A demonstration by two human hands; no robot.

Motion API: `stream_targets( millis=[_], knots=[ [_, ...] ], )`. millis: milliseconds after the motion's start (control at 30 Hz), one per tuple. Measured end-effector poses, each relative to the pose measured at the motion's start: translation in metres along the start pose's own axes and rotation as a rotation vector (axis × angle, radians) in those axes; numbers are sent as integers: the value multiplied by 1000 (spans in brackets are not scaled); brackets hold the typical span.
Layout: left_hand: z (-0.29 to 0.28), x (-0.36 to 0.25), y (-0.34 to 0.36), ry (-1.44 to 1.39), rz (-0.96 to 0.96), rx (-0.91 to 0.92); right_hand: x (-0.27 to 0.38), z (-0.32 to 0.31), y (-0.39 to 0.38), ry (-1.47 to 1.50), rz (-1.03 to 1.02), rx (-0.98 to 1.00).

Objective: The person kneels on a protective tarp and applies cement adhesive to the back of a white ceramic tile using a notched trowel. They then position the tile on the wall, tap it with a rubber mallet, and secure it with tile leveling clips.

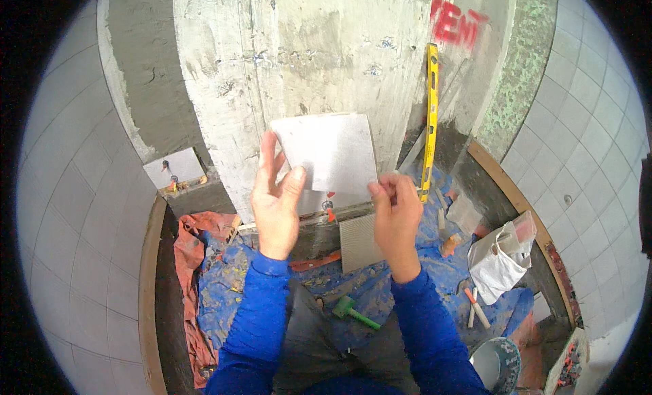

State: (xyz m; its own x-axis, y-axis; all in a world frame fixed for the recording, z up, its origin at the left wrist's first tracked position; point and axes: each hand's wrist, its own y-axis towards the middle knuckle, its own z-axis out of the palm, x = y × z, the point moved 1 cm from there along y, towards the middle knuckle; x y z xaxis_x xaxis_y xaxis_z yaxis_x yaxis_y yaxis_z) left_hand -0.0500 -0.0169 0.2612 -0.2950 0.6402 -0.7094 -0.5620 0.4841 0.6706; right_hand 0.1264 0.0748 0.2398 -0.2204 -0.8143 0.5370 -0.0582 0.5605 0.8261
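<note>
White tile [333,151]: left hand [277,208] spread wide against left edge; right hand [399,212] pinched on lower right corner.

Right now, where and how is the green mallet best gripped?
The green mallet is probably best taken by its handle, from above with the right hand once free: the head lies left, the slim handle slanting right toward the wearer.

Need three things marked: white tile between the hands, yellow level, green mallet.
White tile [331,153]: head view, middle of its face.
Yellow level [430,122]: head view, midway along its body.
Green mallet [354,314]: head view, handle, just by the head.
</note>
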Motion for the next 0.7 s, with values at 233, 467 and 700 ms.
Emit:
stream_targets(
  millis=[233,467,700],
  knots=[
    [-13,10,37,-67,-60,-50,-49,33,29,251,158,79],
    [-14,43,31,2,-20,-184,-89,74,28,368,273,126],
    [-8,48,29,54,31,-163,-96,78,14,489,342,203]
  ],
)
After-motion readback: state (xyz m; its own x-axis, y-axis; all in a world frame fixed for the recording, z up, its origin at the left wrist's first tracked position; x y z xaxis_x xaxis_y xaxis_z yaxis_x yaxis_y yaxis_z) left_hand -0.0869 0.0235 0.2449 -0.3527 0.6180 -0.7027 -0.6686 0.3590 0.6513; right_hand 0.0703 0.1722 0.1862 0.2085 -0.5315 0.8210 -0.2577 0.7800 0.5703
